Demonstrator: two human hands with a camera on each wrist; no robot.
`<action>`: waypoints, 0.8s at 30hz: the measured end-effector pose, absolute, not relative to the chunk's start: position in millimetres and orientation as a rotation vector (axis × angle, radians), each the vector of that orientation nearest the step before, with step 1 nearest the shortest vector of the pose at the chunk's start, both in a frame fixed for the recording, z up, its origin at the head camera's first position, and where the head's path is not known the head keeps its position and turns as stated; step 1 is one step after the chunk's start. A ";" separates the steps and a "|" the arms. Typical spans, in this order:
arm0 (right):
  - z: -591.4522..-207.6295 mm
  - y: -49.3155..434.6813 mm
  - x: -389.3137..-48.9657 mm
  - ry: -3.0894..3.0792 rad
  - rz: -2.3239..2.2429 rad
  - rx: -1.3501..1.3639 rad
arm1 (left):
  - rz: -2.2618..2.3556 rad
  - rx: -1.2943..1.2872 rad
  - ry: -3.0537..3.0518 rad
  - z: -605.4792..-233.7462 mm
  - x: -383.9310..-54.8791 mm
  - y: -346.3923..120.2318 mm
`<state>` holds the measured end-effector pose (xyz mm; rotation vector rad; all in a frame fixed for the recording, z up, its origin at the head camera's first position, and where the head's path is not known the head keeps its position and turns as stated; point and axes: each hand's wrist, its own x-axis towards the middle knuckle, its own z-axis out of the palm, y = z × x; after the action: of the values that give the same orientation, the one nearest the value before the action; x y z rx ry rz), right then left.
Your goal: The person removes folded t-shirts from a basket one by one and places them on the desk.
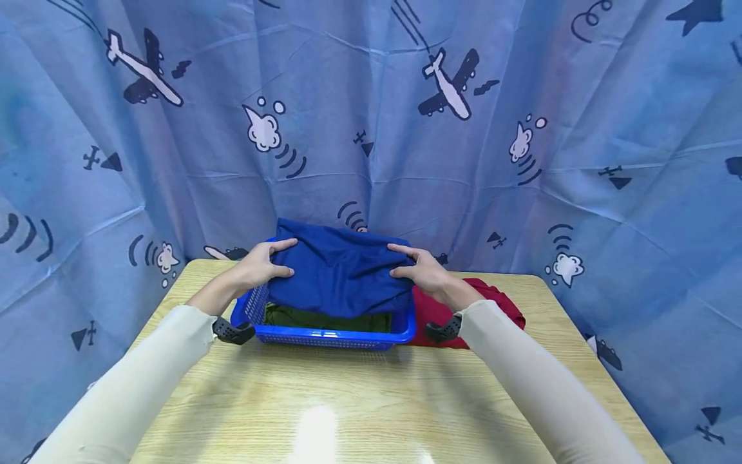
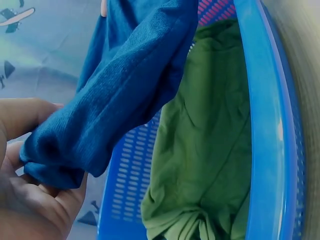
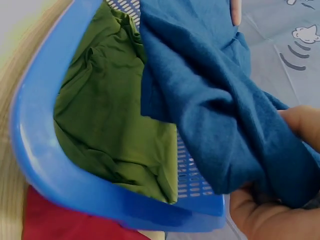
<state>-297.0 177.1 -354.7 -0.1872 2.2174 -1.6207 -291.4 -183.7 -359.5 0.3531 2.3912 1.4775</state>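
Note:
A folded blue cloth (image 1: 339,270) hangs above a blue plastic basket (image 1: 324,336), held at its two ends. My left hand (image 1: 259,264) grips its left end, thumb and fingers on either side, as the left wrist view shows. At the right end my right hand (image 1: 428,274) grips it the same way, with fingers beneath the fold (image 3: 225,135). Inside the basket lies a green cloth (image 2: 205,135), spread along the near side and partly covered by the blue one in the head view.
A red cloth (image 1: 493,299) lies on the wooden table (image 1: 278,393) to the right of the basket, reaching beside its right wall. Behind the table hangs a blue curtain (image 1: 324,161) printed with planes and clouds.

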 end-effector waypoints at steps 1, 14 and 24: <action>-353.4 179.1 -296.2 2.219 -1.620 -0.186 | 1.471 0.362 2.395 -358.2 -290.5 -182.1; -331.4 211.7 -291.6 2.250 -1.571 -0.241 | 1.513 0.426 2.328 -343.4 -283.2 -162.1; -320.0 242.0 -289.0 2.314 -1.502 -0.245 | 1.633 0.421 2.295 -336.6 -277.9 -136.5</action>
<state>-289.0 242.0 -320.0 -0.2453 2.3142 -1.5024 -277.9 -136.5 -336.6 0.4215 2.2948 1.6328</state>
